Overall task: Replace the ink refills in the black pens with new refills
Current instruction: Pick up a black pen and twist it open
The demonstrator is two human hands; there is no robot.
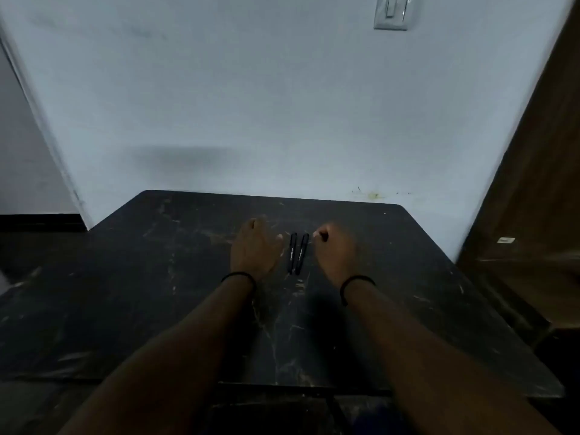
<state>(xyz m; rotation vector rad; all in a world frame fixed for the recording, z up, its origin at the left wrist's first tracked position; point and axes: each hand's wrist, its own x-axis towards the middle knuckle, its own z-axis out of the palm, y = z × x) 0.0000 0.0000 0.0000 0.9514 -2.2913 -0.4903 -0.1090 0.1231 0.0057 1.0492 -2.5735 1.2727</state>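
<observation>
From my remote seat the head view shows, at far left, a white wall corner (47, 127) with a dark floor strip below it. The black counter (141, 293), scratched and scuffed in pale streaks, fills the lower half and butts against the pale wall (251, 105) behind.

My left hand (254, 246) lies over the counter left of centre, back upward, thumb pointing toward the pens; the fingers are blurred at the far end and I cannot tell whether they are straight or curled. A thin black band (240, 275) circles that wrist.

Just beside the thumb, two black pens (297, 253) lie on the counter side by side, nearly touching, their length running away from me; neither hand touches them. Fine marks on the barrels are too small to read.

My right hand (334, 251) sits just right of the pens, back upward, with the fingers curled under into a loose fist; a small pale speck shows at the knuckles, too blurred to identify. A second black band (356, 282) circles this wrist.

Upper right, a light switch (394, 12) sits on the wall. At far right stands a brown wooden door (539, 183).
</observation>
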